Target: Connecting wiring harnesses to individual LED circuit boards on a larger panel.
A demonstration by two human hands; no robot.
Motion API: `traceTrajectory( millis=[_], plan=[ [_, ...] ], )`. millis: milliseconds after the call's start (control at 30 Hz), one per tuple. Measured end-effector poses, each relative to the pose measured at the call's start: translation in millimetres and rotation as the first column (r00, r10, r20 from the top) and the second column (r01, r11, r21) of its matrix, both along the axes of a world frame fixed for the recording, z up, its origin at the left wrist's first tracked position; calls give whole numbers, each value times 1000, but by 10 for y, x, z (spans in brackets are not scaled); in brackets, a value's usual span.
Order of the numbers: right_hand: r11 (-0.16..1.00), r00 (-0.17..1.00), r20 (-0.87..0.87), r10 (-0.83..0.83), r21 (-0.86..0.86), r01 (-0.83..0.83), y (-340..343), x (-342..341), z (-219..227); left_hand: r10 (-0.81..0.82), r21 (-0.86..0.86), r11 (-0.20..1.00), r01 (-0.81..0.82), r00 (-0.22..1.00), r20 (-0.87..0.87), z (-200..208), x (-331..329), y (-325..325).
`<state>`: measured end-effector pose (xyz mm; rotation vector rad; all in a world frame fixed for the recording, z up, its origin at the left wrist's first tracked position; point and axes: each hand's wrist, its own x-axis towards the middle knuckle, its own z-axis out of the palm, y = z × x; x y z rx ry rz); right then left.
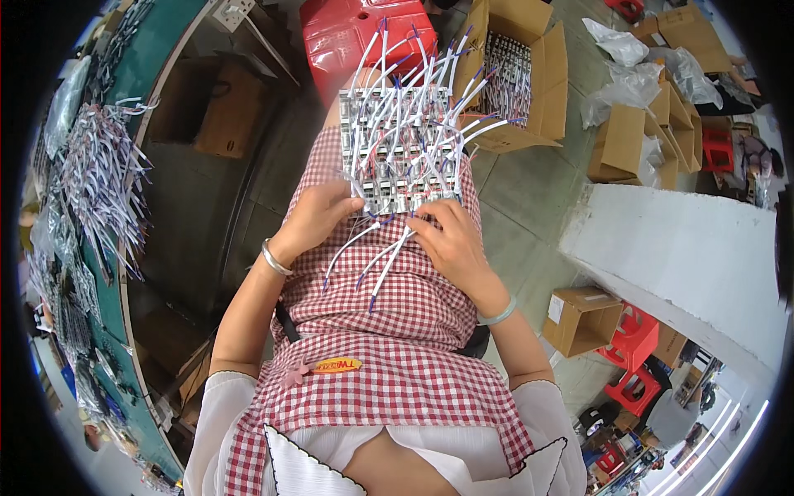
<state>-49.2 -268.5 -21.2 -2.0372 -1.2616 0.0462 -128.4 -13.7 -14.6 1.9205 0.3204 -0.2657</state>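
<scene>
A squarish panel of small circuit boards (401, 153) lies across my lap on a red-and-white checked apron (372, 322). Many white wires with blue tips stick out of it, mostly at its far and right sides. Several white wires (387, 269) hang over its near edge toward me. My left hand (324, 213) is at the panel's near left corner, thumb and fingers closed on that edge. My right hand (451, 240) pinches at the near edge, where the white wires meet the board; exactly what lies between its fingertips is too small to make out.
A red plastic stool (364, 41) stands beyond my knees. Right of it, an open cardboard box (546, 91) holds similar wired boards. At the left runs a green workbench (103, 298) with a pile of white wires (103, 182). A white ledge (670, 240) and another cardboard box (583, 322) are at the right.
</scene>
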Motion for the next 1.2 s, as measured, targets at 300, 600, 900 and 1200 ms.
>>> traceTrajectory(
  millis=[300,600,900,1200],
  plan=[
    [967,973,-160,-164,167,190,-30,216,-126,15,-9,1000,-16,997,-75,46,0,19],
    [901,909,-222,-353,180,394,207,397,-315,-23,-3,1000,23,998,-54,68,52,4],
    [994,986,127,105,-36,-102,93,54,32,-13,-22,1000,11,996,-85,75,44,19],
    [937,944,-165,-285,162,311,359,278,-118,-22,-8,1000,21,996,-85,93,51,23]
  ],
)
